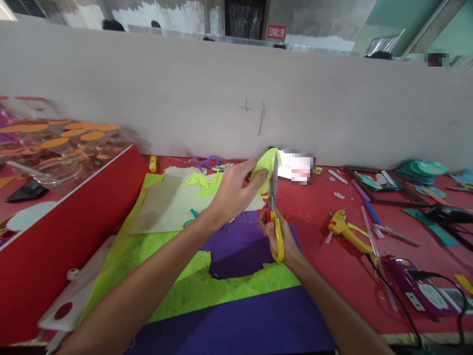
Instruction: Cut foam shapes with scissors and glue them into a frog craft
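Plastic cups (62, 171) with orange discs (92, 136) stand far left of the scissors (272, 195), a long red divider (70, 241) rising between. Nearer the scissors on that side lies a flat white object (84, 281) marked with 1 red circle. A yellow-green sheet (185, 298) and a cream sheet (158, 209) also spread left of the scissors on the red counter (321, 276); purple material (240, 251) shows within the ragged cut edge of the former. Just left of the blades, the left hand (234, 190) pinches a small yellow-green piece (263, 172), raised above the counter. The right hand (290, 244) grips the yellow handles, blades pointing up against the piece; whether they bite into it cannot be told. The 2 hands are apart from each other. Just behind the scissors and to their right sits a phone (295, 167). Farther right of the scissors come a yellow glue gun (349, 232), a purple device (416, 286) and some teal discs (421, 170).
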Action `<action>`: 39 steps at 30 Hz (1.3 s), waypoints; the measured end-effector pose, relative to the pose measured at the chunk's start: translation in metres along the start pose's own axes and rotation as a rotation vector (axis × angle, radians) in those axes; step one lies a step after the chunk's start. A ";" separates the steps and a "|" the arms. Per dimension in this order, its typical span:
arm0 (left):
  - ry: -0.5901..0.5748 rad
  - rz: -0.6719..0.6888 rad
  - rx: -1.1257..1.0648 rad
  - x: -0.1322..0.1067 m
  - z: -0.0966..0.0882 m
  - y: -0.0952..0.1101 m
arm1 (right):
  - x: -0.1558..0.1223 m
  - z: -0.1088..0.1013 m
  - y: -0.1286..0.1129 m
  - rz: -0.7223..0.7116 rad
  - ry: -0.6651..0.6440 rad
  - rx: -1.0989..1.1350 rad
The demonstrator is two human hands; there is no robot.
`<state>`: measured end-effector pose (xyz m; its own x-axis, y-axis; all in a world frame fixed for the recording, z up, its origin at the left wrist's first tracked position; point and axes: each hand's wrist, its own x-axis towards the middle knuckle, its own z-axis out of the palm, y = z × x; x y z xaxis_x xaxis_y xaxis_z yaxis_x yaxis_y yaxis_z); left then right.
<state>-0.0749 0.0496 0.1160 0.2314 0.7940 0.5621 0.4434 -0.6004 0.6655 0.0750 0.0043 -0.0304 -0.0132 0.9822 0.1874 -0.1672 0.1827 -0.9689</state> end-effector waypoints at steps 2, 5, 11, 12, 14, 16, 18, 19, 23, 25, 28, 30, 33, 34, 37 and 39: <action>-0.008 -0.005 -0.004 0.000 0.001 0.000 | 0.000 0.000 0.000 0.013 0.006 -0.004; -0.010 -0.014 -0.017 -0.001 0.001 0.000 | 0.000 0.000 -0.003 0.014 0.006 -0.026; 0.022 -0.050 -0.044 0.000 0.001 -0.002 | -0.003 -0.001 -0.005 -0.025 -0.058 -0.077; 0.032 -0.052 -0.049 0.001 0.001 -0.002 | -0.003 -0.002 -0.005 -0.036 -0.067 -0.086; 0.042 -0.053 -0.052 0.001 0.000 -0.002 | -0.002 -0.002 -0.004 -0.046 -0.083 -0.108; 0.042 -0.055 -0.041 0.001 0.000 -0.001 | -0.002 -0.001 -0.003 -0.041 -0.088 -0.110; 0.033 -0.050 -0.027 0.001 0.000 0.000 | -0.002 0.000 -0.004 -0.031 -0.082 -0.072; 0.028 -0.046 -0.022 0.000 0.000 0.000 | -0.002 0.001 -0.005 -0.021 -0.080 -0.047; 0.019 -0.036 -0.008 -0.001 0.002 0.000 | -0.002 0.003 -0.006 0.026 -0.072 0.015; 0.006 -0.033 0.005 -0.001 0.003 -0.001 | -0.002 0.002 -0.005 0.040 -0.050 0.028; -0.017 -0.017 0.012 -0.001 0.003 -0.002 | -0.001 0.002 -0.004 0.053 0.000 0.048; -0.024 -0.001 0.012 -0.001 0.004 -0.002 | -0.001 0.002 -0.005 0.051 0.020 0.048; -0.030 0.009 0.014 -0.002 0.005 -0.002 | -0.001 0.003 -0.010 0.025 0.012 -0.006; -0.034 0.007 0.014 -0.002 0.005 -0.002 | -0.001 0.003 -0.012 0.011 0.008 -0.030; -0.041 -0.002 0.012 -0.002 0.005 -0.002 | -0.001 0.004 -0.017 -0.031 0.005 -0.083; -0.040 0.000 0.010 -0.001 0.004 -0.001 | -0.001 0.004 -0.020 -0.055 -0.003 -0.117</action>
<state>-0.0721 0.0497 0.1120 0.2654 0.7974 0.5420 0.4517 -0.5994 0.6608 0.0750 -0.0009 -0.0105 -0.0099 0.9706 0.2407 -0.0516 0.2399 -0.9694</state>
